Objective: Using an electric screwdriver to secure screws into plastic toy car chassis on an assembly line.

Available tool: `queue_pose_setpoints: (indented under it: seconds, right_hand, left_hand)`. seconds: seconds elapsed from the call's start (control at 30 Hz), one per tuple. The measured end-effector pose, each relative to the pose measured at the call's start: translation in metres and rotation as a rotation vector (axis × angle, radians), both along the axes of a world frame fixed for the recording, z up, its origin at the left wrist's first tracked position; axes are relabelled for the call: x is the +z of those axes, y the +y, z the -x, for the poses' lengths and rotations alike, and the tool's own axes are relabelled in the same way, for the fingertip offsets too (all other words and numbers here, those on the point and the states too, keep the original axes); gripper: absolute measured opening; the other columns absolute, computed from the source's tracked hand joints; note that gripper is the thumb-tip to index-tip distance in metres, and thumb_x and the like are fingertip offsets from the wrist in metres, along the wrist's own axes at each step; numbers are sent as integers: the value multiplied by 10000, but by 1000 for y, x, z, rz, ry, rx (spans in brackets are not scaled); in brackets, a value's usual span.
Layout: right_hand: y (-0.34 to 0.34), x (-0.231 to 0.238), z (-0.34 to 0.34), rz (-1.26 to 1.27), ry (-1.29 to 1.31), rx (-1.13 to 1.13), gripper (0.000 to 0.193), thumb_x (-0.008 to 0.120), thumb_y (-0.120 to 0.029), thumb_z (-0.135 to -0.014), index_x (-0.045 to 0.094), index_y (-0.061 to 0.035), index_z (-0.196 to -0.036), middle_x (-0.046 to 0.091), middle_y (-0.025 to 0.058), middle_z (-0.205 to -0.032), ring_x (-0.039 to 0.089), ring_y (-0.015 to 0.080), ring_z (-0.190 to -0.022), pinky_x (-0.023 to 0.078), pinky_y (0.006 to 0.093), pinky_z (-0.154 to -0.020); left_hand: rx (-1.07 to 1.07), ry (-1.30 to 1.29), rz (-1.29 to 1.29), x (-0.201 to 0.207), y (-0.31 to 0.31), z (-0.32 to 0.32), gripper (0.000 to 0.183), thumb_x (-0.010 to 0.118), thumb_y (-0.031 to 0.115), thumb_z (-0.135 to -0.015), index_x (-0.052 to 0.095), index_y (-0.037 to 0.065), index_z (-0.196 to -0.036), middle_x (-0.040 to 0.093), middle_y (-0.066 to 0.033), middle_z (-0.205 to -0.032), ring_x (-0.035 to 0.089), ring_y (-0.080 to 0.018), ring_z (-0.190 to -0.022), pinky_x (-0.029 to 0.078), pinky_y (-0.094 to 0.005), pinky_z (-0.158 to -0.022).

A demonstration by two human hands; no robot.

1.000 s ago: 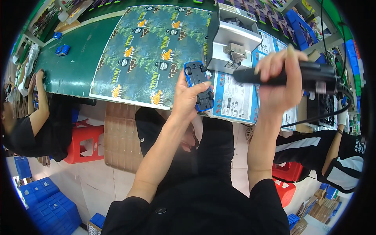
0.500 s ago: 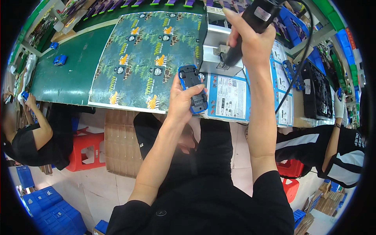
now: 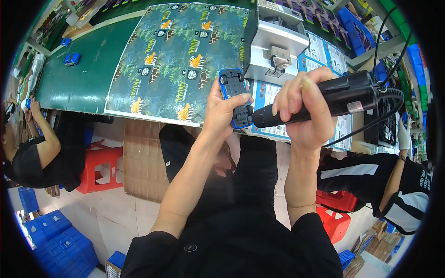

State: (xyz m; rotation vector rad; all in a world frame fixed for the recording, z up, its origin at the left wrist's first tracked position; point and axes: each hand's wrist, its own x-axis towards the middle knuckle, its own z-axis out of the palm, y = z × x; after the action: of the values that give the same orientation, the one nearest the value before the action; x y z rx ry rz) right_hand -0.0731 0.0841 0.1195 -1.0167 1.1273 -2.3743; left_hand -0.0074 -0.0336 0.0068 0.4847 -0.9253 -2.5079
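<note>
My left hand (image 3: pixel 221 109) grips a blue toy car (image 3: pixel 235 95), its black underside with the wheels turned up toward me. Wrapped around a black electric screwdriver (image 3: pixel 329 99) is my right hand (image 3: pixel 306 104). The tool lies nearly level, its nose close against the car's lower right edge; whether the bit touches a screw is hidden. Just beyond both hands stands a silver metal screw feeder box (image 3: pixel 273 41) with a small bracket on its front.
Printed animal-pattern sheets (image 3: pixel 176 65) cover the green bench (image 3: pixel 88 88). Another blue toy car (image 3: pixel 72 59) sits at the far left. Cables (image 3: pixel 371 125) hang from the screwdriver. Co-workers sit at both sides, near red stools (image 3: pixel 99 169). Blue crates (image 3: pixel 65 245) stand on the floor.
My right hand has brought the screwdriver from the feeder's front down toward me and swung it level beside the car. My left hand and the car have shifted slightly right and up.
</note>
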Motion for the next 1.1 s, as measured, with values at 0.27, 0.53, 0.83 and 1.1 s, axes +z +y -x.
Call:
queue_pose_setpoints:
  seconds: [0.27, 0.53, 0.83, 1.1]
  right_hand:
    - [-3, -16, -6, -29, 21, 28, 232, 728, 17, -799, 505, -22, -849, 579, 68, -633, 527, 100, -493, 452, 248, -503]
    - [-6, -18, -6, -81, 269, 132, 299, 742, -80, -785, 449, -60, -840, 519, 71, -614, 484, 137, -465, 441, 291, -460]
    - [-4, -19, -6, -108, 219, 96, 283, 728, -102, -806, 449, -59, -833, 517, 71, -604, 488, 142, -461, 451, 286, -481]
    - [11, -9, -7, -47, 207, 40, 188, 654, -103, -862, 481, -42, -904, 516, 72, -629, 506, 166, -487, 466, 310, -508]
  left_hand:
    - [-26, -4, -52, 6, -1, 1, 525, 685, -78, -754, 520, 68, -1231, 642, -84, -963, 673, -193, -766, 571, -330, -689]
    - [-46, -59, -32, 16, -4, 2, 482, 691, -52, -764, 541, 71, -1205, 641, -68, -949, 659, -178, -774, 558, -326, -690]
    - [-51, -68, -68, 10, -3, 1, 438, 676, -48, -766, 533, 37, -1171, 637, -84, -935, 664, -194, -756, 571, -341, -672]
    - [-77, -63, -127, 14, -9, -2, 324, 688, 68, -836, 548, 51, -1128, 649, -77, -911, 672, -197, -752, 572, -340, -652]
